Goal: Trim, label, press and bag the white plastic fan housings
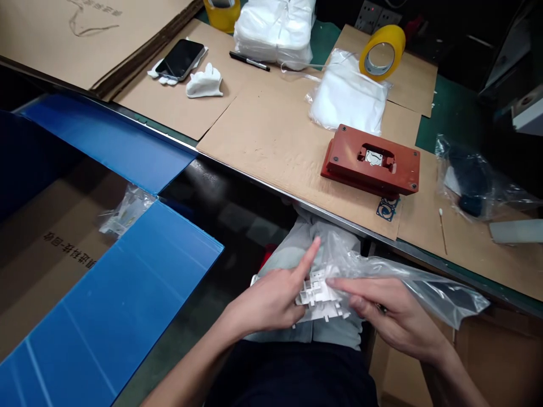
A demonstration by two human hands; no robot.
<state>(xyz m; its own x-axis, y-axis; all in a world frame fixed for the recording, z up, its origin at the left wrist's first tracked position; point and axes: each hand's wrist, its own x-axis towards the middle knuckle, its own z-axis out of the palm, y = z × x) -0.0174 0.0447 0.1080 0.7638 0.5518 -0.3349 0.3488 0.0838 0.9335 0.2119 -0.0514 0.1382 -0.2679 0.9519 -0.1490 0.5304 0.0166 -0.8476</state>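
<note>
1. Fingers (307, 261) of the left hand (263, 299) around one end of a white plastic part (318, 297), index finger raised along its side, hand narrowed and holding the part.
2. Right hand (390, 316) close against the other side of that part: index finger stretched across its top, remaining fingers curled into a clear plastic bag (424, 288). Firm grip or light touch impossible to tell (the bag hides the palm side).
3. Part and bag well below the red fixture block (371, 161), past the metal tabletop edge (297, 199), held above pale grey cloth (275, 268).
4. Small square cutout in the middle of the red fixture block, with a white insert (374, 157) sitting inside; block lying flat on cardboard sheets (271, 135) over the tabletop.
5. Just beyond the block, a flat pack of white bags (348, 96), with a yellow tape roll (382, 52) leaning at its far corner.
6. Just in front of the block, a dark blue patterned cutout (388, 208); to its right, a cotton swab (442, 232) and a plastic bag with a dark item inside (466, 181).
7. Well left of the block, a smartphone (180, 59), white gloves (204, 81) and a black marker (249, 60).
8. Further left and nearer the lap, blue corrugated panels (110, 299) over a cardboard box.
</note>
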